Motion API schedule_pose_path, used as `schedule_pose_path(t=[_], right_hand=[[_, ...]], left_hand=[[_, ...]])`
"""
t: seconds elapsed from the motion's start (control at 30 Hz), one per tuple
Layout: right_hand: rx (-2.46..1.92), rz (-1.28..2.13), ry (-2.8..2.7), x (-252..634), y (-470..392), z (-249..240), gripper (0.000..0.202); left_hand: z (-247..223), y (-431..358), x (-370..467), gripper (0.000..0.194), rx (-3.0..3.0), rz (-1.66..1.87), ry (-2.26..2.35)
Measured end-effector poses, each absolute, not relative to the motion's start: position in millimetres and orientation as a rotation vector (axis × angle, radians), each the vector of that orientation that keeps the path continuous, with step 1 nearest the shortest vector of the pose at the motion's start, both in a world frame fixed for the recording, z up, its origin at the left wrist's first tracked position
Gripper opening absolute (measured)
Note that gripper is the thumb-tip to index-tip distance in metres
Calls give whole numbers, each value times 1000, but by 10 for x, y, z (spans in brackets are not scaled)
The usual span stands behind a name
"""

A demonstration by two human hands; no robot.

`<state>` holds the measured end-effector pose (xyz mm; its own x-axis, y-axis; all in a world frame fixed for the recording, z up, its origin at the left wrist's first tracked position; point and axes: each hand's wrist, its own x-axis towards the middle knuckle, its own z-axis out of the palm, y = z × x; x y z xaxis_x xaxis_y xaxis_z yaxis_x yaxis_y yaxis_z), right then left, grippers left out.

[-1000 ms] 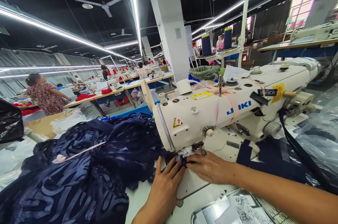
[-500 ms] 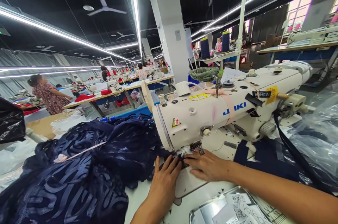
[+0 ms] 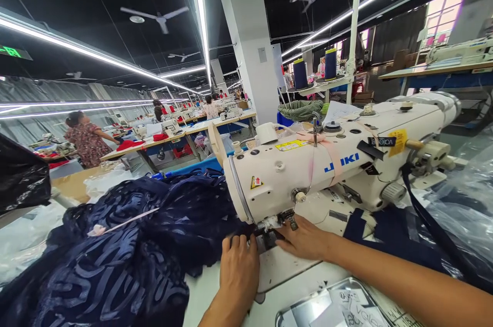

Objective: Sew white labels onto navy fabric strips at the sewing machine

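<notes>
Navy fabric (image 3: 154,245) stretches leftward from the machine (image 3: 285,180).

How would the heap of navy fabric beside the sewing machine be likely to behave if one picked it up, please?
The navy fabric would probably flop and drape, since it lies in loose, soft folds. Its glossy bands suggest it might be somewhat slippery. The pale strip on top could well slide, as no fastening shows.

Left of the machine (image 3: 277,178) lies the cloth (image 3: 111,255); before it, on the table (image 3: 206,283), sits the tray (image 3: 296,312), papers (image 3: 352,309) on it. Behind the machine, cones (image 3: 330,65) stand on a rack (image 3: 313,91) (the pillar (image 3: 250,39) rises to their left).
</notes>
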<state>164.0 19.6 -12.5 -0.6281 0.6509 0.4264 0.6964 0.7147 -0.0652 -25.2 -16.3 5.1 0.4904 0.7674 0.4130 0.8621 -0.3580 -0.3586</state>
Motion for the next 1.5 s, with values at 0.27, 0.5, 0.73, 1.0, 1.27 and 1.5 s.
schedule_pose_path(t=[0.27,0.5,0.73,1.0,1.27,1.5], right_hand=[[-1015,-212,-2768,1719,-107,150,27],[-881,-334,-2748,1754,-25,15,26],[-827,-389,-2815,1700,-48,-6,20],[-885,-368,-2803,1659,-68,-5,23],[-933,-445,-2825,1571,-98,10,21],[-996,-519,-2712,1495,-72,-118,19]], left_hand=[[119,28,-253,26,-2369,-246,-1356],[126,49,-253,26,-2406,-261,-1364],[112,78,-268,26,-2400,-287,-1396],[97,96,-269,23,-2403,-257,-1399],[76,165,-273,18,-2443,-229,-1439],[78,240,-257,21,-2439,-237,-1419]])
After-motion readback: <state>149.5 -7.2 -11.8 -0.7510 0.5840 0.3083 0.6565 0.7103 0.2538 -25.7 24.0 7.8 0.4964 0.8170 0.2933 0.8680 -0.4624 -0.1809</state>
